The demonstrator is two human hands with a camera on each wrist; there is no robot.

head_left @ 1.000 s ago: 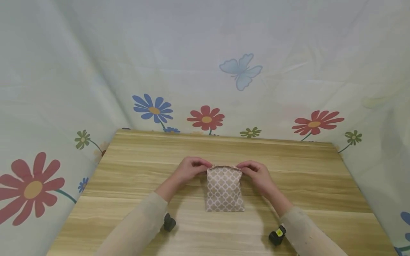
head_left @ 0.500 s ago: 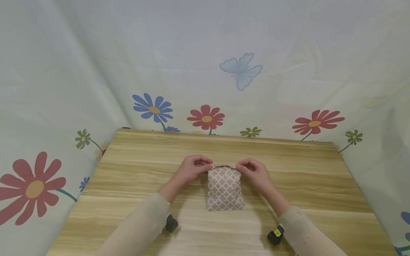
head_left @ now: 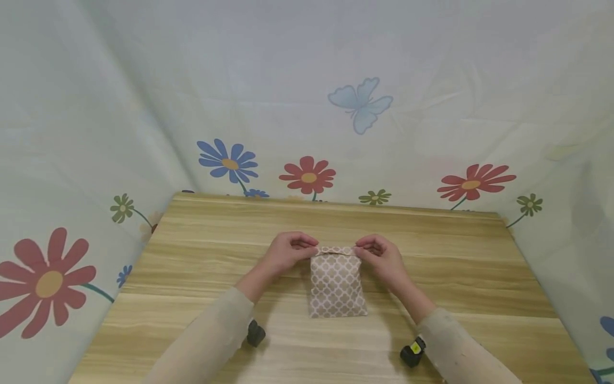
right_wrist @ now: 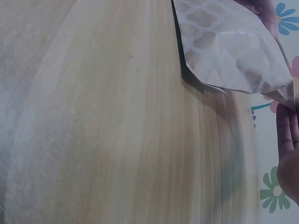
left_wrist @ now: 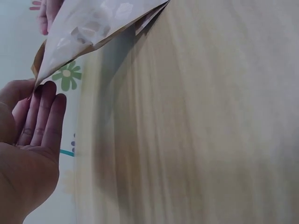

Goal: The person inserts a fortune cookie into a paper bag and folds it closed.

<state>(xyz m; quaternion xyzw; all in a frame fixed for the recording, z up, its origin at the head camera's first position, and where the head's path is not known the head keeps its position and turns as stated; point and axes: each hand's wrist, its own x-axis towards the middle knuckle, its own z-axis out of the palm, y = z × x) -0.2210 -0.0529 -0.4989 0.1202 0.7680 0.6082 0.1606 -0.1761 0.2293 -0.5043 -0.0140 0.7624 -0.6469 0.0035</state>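
A small tan paper bag (head_left: 337,288) with a white lattice pattern lies on the wooden table, its top end toward the far side. My left hand (head_left: 289,250) pinches the bag's upper left corner between thumb and fingers. At the upper right corner, my right hand (head_left: 384,257) pinches the paper the same way. Between the hands, a narrow strip of the top edge is folded over, with a dark gap beneath it. In the left wrist view the bag (left_wrist: 98,28) looks puffed, and its corner meets the left thumb. The right wrist view shows the bag's creased side (right_wrist: 238,56); the right thumb is hidden there.
The wood-grain table (head_left: 216,224) extends around the bag on all sides. Behind it hangs a pale cloth (head_left: 268,122) printed with flowers and a butterfly. A black wrist camera (head_left: 256,334) is under the left sleeve, another black camera (head_left: 412,353) by the right.
The top edge, gaping a second ago, is now folded down into a flat patterned strip facing up. Both hands have shifted only slightly and still pinch the corners.
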